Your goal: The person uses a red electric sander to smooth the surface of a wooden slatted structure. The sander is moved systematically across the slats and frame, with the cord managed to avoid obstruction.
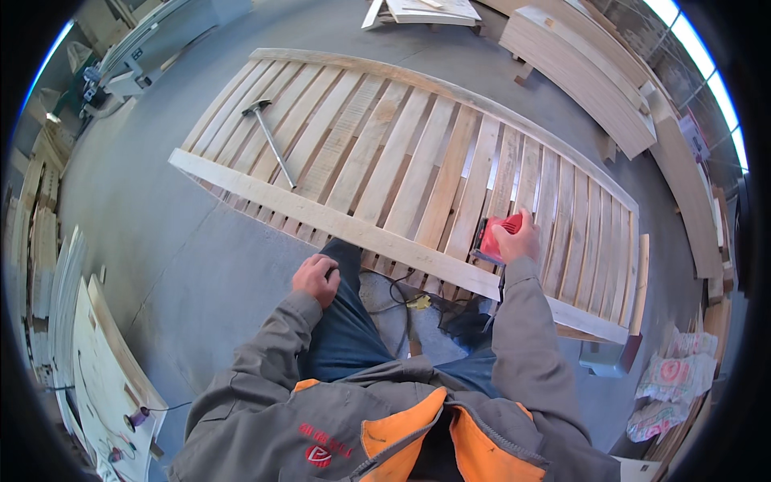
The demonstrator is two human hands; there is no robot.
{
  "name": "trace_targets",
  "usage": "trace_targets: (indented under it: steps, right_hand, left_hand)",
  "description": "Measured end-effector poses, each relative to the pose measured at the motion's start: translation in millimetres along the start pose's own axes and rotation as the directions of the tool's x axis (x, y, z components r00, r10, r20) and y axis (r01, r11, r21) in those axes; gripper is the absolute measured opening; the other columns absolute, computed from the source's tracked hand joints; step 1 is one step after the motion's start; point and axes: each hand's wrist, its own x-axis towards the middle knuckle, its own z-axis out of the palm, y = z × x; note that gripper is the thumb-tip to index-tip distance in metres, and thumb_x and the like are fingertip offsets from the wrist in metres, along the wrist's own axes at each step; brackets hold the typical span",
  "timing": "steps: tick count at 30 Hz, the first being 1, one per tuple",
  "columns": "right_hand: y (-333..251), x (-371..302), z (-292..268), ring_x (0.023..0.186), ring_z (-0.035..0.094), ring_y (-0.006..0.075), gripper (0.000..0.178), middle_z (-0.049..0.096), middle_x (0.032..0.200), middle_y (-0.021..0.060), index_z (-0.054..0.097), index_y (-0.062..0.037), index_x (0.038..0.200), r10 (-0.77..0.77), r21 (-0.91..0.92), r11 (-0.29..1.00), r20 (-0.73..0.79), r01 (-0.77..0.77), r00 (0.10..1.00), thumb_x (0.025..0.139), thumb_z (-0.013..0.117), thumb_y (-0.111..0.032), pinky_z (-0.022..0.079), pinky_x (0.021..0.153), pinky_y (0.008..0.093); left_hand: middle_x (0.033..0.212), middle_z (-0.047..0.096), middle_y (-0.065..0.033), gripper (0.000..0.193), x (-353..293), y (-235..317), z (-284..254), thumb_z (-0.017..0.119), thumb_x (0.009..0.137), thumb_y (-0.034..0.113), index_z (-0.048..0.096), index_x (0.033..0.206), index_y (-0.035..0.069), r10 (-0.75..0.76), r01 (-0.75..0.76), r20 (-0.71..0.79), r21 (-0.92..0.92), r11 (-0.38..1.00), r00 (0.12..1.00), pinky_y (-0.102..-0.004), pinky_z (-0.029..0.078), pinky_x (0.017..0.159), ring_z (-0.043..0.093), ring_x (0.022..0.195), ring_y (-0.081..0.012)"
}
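My right hand [520, 239] is wrapped round a red electric sander [499, 233], which sits on the slats near the close rail of a wooden slatted frame [353, 221]. A dark cord seems to run down from the sander beside my right sleeve. My left hand [317, 278] rests on my left knee with its fingers curled in and nothing visible in them. Toward the frame's left end, a hammer [273, 145] with a metal handle lies across the slats, its head pointing away from me.
Under the frame's near edge are dark cables and a black cloth-like bundle [466, 321]. Stacked boards [578, 80] stand at the back right, and white sacks [675, 377] lie at the right. Panels [108, 377] with a purple-topped tool lean at the left.
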Motion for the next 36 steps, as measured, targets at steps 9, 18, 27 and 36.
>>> trace_targets:
  steps: [9,18,27,36]
  right_hand:
    - [16.0,-21.3,-0.1,0.121,0.069,0.0402,0.086,0.061,0.136,0.0232,0.054,-0.0176,0.154,-0.035,0.035,0.999,-0.027,0.036,0.999,0.079,0.082,-0.048,0.058,0.101,0.0492]
    - [-2.3,-24.4,-15.4,0.133,0.063,0.0388,0.087,0.053,0.146,0.0211,0.046,-0.0232,0.162,0.158,0.043,0.986,0.039,-0.159,0.987,0.083,0.079,-0.043,0.056,0.106,0.0506]
    - [-18.1,15.7,-1.3,0.124,0.068,0.0436,0.083,0.053,0.147,0.0241,0.047,-0.023,0.16,0.101,-0.077,0.992,-0.008,-0.101,0.995,0.086,0.077,-0.046,0.058,0.103,0.0493]
    - [-28.3,83.0,5.9,0.126,0.067,0.0425,0.09,0.055,0.145,0.027,0.045,-0.019,0.163,0.092,-0.167,0.981,-0.026,-0.095,0.995,0.085,0.076,-0.05,0.056,0.105,0.0474]
  left_hand:
    - [0.112,0.074,-0.0131,0.017,-6.9,5.3,7.7,0.076,0.088,0.016,0.077,0.101,0.006,0.057,-0.057,-0.004,0.044,0.997,0.998,-0.0451,0.057,0.098,0.07,0.11,-0.0359]
    - [0.121,0.072,-0.0158,0.021,-21.7,-6.0,-5.4,0.079,0.088,0.016,0.074,0.104,0.004,0.068,-0.07,0.028,0.072,0.995,0.997,-0.0458,0.054,0.102,0.067,0.116,-0.0368]
    - [0.113,0.072,-0.0108,0.019,4.7,-12.2,1.7,0.074,0.093,0.023,0.074,0.107,0.009,-0.052,0.033,0.09,0.193,0.981,0.995,-0.046,0.055,0.094,0.068,0.109,-0.0352]
    - [0.107,0.073,-0.0112,0.011,8.9,-29.1,-2.3,0.073,0.093,0.016,0.074,0.1,0.008,-0.09,0.087,0.028,0.091,0.992,0.996,-0.0443,0.057,0.089,0.07,0.102,-0.035]
